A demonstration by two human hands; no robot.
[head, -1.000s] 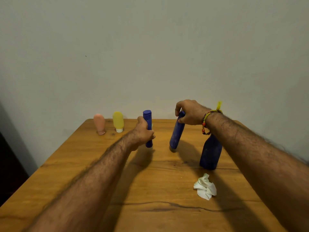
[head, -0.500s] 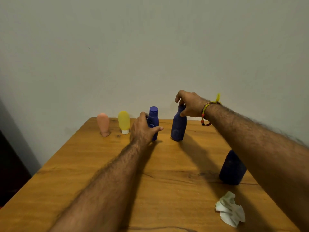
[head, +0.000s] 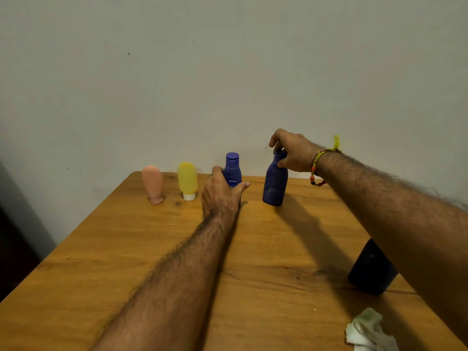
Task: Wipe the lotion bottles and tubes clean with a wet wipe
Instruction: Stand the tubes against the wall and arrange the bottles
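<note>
Wood table (head: 126,249), plain wall (head: 228,72)

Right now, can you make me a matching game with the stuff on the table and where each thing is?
Things:
1. Nivea bottle
2. yellow tube
3. crumpled wet wipe
4. pink tube

Places:
A. farthest left in the back row
B. lying near the front right corner
C. gripped by the left hand
D. standing on its white cap, between the pink tube and the Nivea bottle

Pairs: 1-C, 2-D, 3-B, 4-A
</note>
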